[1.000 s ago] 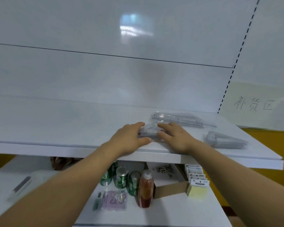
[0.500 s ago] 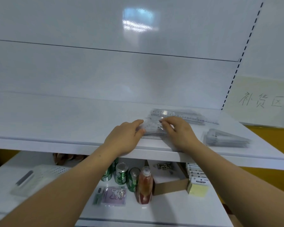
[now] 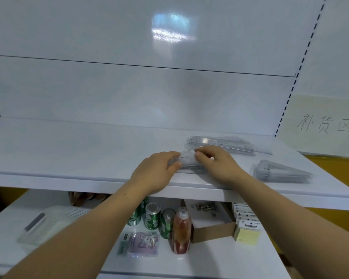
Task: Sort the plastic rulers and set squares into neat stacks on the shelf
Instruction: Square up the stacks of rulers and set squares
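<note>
Clear plastic, small stack (image 3: 188, 162): lies near the front edge of the upper shelf (image 3: 69, 150), centre-right, between both hands. Exact type of the pieces cannot be told; the top piece shows one small hole.

Left hand (image 3: 153, 174): fingers curled over the stack's left end, thumb against its front edge, gripping it.

Right hand (image 3: 220, 166): fingers bent down onto the top and right side of the same stack, fingertips (image 3: 198, 156) pinching the top piece. Whether the thumb touches is hidden.

Ruler stack (image 3: 222, 145): flat on the same shelf, just behind the right hand, long side running left to right.

Set-square stack (image 3: 280, 173): same shelf, to the right, apart from both hands.

Lower shelf: green cans (image 3: 152, 217) upright in a cluster; bottle (image 3: 181, 232) with reddish contents just in front of them; open cardboard box (image 3: 212, 230) to its right; yellow sticky notes (image 3: 247, 234) beside the box; white perforated basket (image 3: 56, 218) at left.

Paper sign (image 3: 326, 125), handwritten, on the wall at right.
</note>
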